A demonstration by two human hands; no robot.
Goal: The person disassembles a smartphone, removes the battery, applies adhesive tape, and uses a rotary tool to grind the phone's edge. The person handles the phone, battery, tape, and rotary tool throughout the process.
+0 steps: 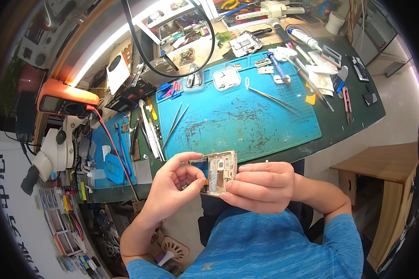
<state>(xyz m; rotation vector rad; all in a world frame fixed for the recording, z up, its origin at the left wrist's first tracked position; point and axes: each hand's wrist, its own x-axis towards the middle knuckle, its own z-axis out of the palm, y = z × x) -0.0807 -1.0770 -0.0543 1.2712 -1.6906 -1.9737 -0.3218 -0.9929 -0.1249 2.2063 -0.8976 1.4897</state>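
An opened phone housing (223, 174), pale gold at its frame with metal parts and a brown strip inside, is held up in front of my body, off the near edge of the bench. My right hand (261, 187) grips its right side, fingers laid along the edge. My left hand (178, 182) is closed at its left side. The index finger reaches along the top left corner and the thumb presses near the left edge, by a dark blue part (201, 166). The hand partly hides that part, and how it joins the housing cannot be made out.
A blue-green work mat (228, 125) covers the bench. On it lie tweezers (176, 122), more tweezers (274, 100), a clear parts box (226, 77) and a blue screwdriver-like tool (278, 68). An orange multimeter (66, 98) stands left. Pink-handled pliers (347, 104) lie right.
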